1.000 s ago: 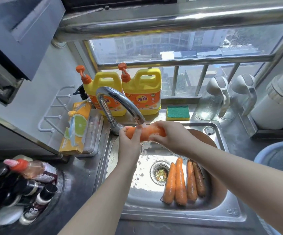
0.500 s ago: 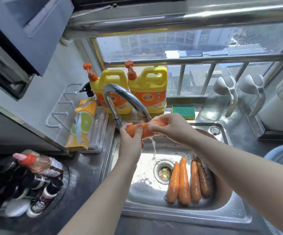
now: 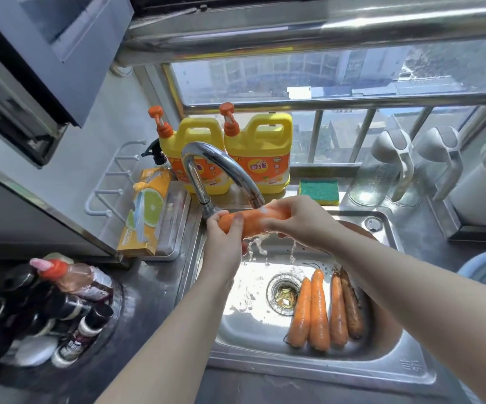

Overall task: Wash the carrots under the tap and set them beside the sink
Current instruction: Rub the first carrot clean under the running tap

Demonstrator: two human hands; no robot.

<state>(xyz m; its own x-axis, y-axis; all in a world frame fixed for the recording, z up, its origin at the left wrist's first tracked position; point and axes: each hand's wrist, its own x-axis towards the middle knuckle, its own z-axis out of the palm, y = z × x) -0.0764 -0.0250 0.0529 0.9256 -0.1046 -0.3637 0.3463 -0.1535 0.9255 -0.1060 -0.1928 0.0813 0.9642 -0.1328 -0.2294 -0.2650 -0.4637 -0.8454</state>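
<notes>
While lying crosswise under the spout of the tap (image 3: pixel 224 163), being held at both ends: one carrot (image 3: pixel 253 221), up over the eleven o'clock part of the sink (image 3: pixel 323 371), clear of the basin floor. Gripping its nine o'clock end with the left hand (image 3: pixel 224 243), fingers and thumb curling round it. Wrapping its three o'clock end with the right hand (image 3: pixel 300 223), fingers closing over the top. Running over the carrot's middle and dripping off below in thin strings: water (image 3: pixel 260 246). Lying side by side on the basin floor at five o'clock of the held one, lengthwise toward twelve: four more carrots (image 3: pixel 319 310), the rightmost looking darker than the rest. Sitting just at nine o'clock of that row: the drain strainer (image 3: pixel 284 293), holding some scraps. Standing behind the tap at twelve o'clock, against the window (image 3: pixel 323 80): two yellow detergent bottles (image 3: pixel 268 147) wearing orange pumps. Resting at one o'clock on the ledge behind the sink: a green and yellow sponge (image 3: pixel 319 191). Leaning at nine o'clock of the tap: a yellow box (image 3: pixel 145 211) showing a lime slice. Crowding the counter (image 3: pixel 154 287) at eight o'clock: dark bottles (image 3: pixel 61 310), one with an orange cap lying tilted on top.
</notes>
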